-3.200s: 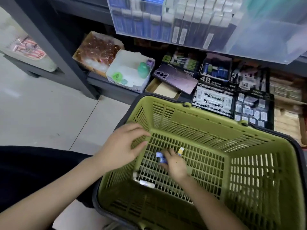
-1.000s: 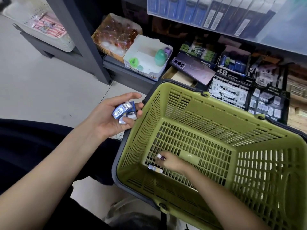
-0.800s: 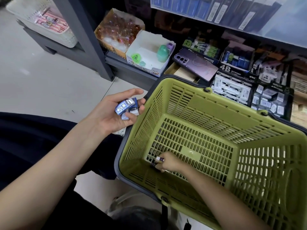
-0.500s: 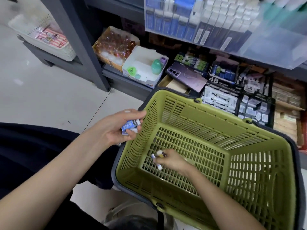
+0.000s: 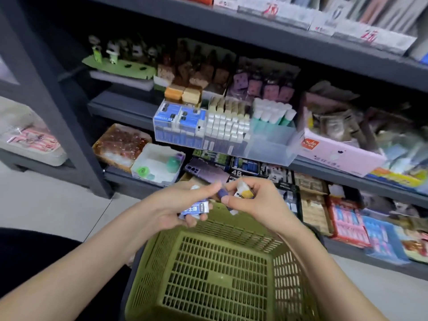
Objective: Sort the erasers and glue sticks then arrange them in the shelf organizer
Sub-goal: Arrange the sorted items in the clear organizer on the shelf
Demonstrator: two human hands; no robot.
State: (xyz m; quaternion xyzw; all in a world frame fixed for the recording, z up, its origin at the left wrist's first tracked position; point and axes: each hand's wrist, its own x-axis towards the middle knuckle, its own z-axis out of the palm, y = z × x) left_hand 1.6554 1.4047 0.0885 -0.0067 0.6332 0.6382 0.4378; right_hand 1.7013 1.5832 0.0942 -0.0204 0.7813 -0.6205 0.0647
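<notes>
Left hand [image 5: 171,205] grips blue-sleeved erasers [image 5: 195,208] in curled fingers. Right hand [image 5: 257,202] pinches glue sticks [image 5: 243,193], with 1 dark-capped stick poking out toward the left fingertips. Both hands are close together over the far edge of the green basket [image 5: 150,262]. The clear shelf organizer [image 5: 271,149] sits on the middle shelf above, with blue eraser packs at its left end and white-capped sticks beside them.

Left hand [image 5: 171,205] curled round erasers [image 5: 195,208], right hand [image 5: 257,202] pinching glue sticks [image 5: 243,193]; bare forearms angled inward, hands close together.
</notes>
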